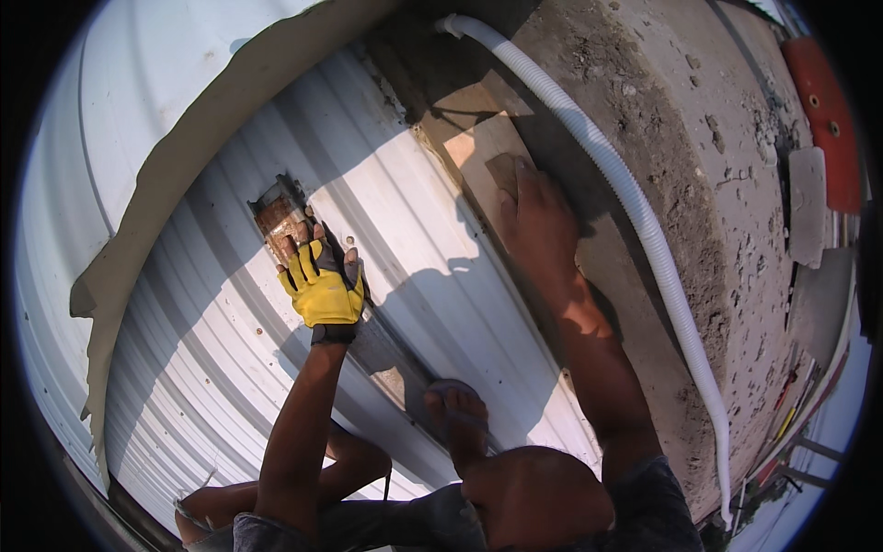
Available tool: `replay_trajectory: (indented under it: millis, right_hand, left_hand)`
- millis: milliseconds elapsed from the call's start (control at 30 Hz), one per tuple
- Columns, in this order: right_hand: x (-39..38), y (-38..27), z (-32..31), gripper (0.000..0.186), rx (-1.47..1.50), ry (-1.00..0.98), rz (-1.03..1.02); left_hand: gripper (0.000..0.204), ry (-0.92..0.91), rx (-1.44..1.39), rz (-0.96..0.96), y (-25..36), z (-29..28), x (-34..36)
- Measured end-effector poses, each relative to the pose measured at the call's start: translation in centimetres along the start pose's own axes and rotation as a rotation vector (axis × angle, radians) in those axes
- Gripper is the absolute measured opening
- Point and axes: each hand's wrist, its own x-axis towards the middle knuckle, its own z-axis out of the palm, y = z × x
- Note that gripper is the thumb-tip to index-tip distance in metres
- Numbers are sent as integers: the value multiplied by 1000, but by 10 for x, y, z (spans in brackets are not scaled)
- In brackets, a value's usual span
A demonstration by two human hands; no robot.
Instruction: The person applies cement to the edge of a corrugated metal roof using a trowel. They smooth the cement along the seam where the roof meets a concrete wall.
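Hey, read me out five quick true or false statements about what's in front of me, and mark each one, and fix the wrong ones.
1. The left hand wears a yellow and black glove. True.
2. The right hand wears a matching glove. False: the right hand is bare.
3. A white ribbed hose runs to the right of the right hand. True.
4. The left hand is at the hose. False: it is at a rusty-brown piece over the white ribbed metal sheet.
5. The red panel with holes is at the picture's lower left. False: the red panel is at the upper right.
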Motion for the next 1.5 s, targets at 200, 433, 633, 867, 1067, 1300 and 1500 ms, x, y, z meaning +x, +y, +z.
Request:
replay_trajectory:
  millis: [200, 433, 633, 867, 1067, 1300, 1500]
  right_hand:
    - [91, -4, 42, 42, 149, 22, 26]
    - [28, -12, 18, 45, -12, -109, 1]
    - [94, -20, 37, 34, 7, 54, 25]
    - [-95, 39, -13, 48, -73, -66, 92]
    - [-261, 96, -75, 53, -169, -151, 151]
    - [-17, -16, 3, 41, 104, 227, -55]
    - [10, -4, 33, 31, -183, 88, 59]
  left_hand:
    - [72, 10, -41, -3, 9, 10, 2]
    - [73, 32, -29, -20, -8, 2, 0]
    - [72, -60, -57, -1, 9, 14, -2]
    - [72, 50, -167, 17, -8, 9, -4]
    - [70, 100, -84, 17, 2, 15, -4]
    - [74, 49, -29, 0, -10, 20, 0]
    - [69, 57, -18, 37, -14, 29, -6]
